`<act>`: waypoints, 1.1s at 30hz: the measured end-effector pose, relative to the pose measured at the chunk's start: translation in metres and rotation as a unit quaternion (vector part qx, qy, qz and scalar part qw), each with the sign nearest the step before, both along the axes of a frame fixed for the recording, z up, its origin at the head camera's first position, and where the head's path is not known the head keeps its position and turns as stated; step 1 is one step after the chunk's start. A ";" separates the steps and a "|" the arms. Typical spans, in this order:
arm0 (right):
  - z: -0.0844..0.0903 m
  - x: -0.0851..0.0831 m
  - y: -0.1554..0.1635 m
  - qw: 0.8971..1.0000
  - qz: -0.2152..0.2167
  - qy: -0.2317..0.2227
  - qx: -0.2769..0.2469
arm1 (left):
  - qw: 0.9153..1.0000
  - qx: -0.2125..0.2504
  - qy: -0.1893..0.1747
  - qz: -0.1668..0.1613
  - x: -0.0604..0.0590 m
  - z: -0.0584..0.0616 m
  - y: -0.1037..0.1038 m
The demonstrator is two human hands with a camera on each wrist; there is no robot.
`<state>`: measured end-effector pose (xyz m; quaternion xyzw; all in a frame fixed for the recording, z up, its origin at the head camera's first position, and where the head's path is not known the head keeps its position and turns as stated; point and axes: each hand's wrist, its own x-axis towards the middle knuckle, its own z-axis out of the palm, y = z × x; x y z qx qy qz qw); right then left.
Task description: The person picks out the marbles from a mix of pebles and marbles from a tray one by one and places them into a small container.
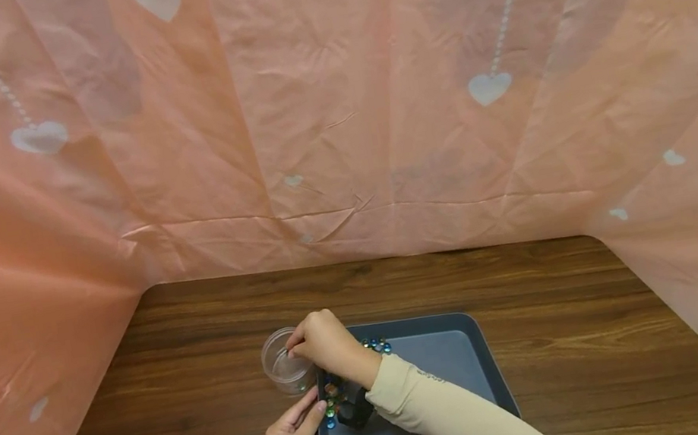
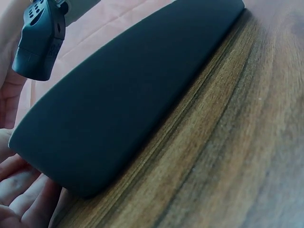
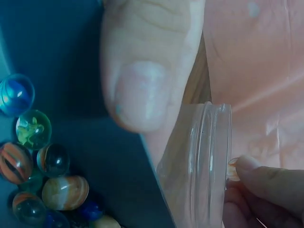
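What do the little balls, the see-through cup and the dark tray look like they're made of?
The marbles look like glass: glossy, partly see-through, with coloured swirls inside. The cup seems to be clear plastic, thin-walled with moulded ridges at the rim, though glass can't be ruled out. The tray looks like matte dark blue-grey plastic, smooth with rounded corners; coated metal is possible. The right hand holds a marble at the cup's mouth.

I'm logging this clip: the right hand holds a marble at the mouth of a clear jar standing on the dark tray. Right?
Not quite. The clear jar stands on the wooden table, beside the dark tray, as the head view shows. The right hand does hold a marble at its mouth.
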<state>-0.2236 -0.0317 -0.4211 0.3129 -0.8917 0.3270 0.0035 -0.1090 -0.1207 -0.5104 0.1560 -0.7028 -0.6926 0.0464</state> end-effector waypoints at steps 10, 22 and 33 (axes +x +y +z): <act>-0.001 0.001 -0.005 0.998 0.004 -0.003 0.057 | 1.000 -0.001 -0.002 0.000 0.001 0.000 0.000; 0.002 0.006 0.021 0.994 -0.008 -0.093 -0.065 | 1.000 -0.001 0.013 0.001 0.002 0.001 0.003; -0.030 0.012 0.081 0.942 -0.063 -0.253 -0.211 | 1.000 0.007 0.016 0.005 -0.001 -0.001 0.002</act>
